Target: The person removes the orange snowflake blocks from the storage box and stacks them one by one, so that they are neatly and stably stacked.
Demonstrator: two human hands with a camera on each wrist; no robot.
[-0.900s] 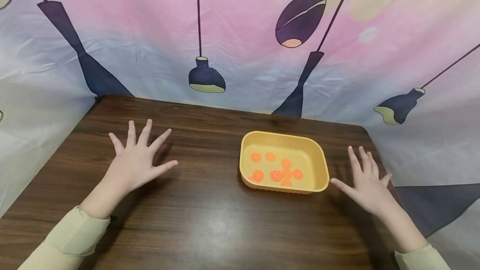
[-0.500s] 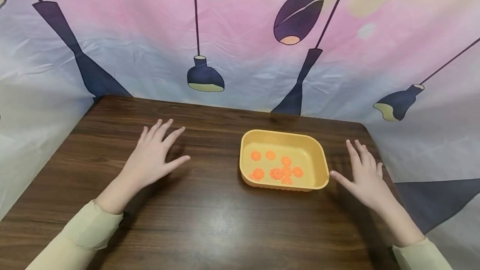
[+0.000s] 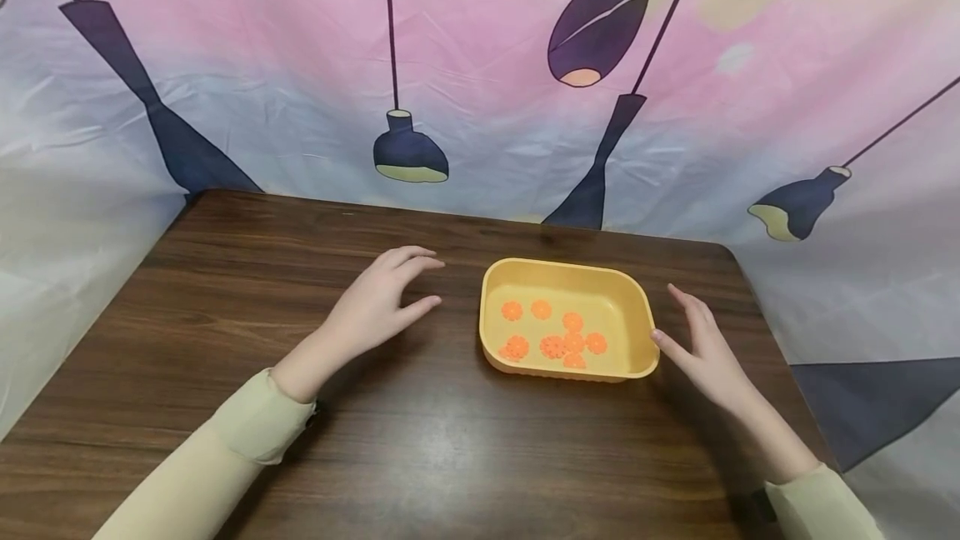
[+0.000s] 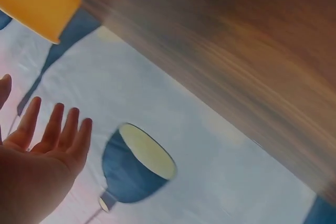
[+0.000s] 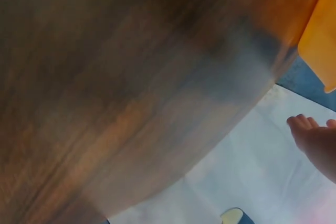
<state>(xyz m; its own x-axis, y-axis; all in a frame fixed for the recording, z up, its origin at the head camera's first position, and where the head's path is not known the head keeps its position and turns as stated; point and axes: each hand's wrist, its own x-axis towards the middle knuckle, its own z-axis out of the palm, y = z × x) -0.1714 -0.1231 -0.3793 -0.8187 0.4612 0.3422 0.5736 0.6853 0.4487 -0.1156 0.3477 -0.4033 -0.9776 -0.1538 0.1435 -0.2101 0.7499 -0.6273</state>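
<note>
Dark wooden table, pastel cloth backdrop, printed lamps

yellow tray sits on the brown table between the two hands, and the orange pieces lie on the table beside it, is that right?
Not quite: the orange pieces lie inside the yellow tray, as the head view shows. The tray does sit on the brown table between the left hand and the right hand.

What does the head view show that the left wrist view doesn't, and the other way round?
Only the head view: the orange flower-shaped pieces, the right hand and both pale green sleeves. Only the left wrist view: the palm side of the left hand. Both: that hand, the yellow tray, the wood-grain table and the lamp-print backdrop.
</note>
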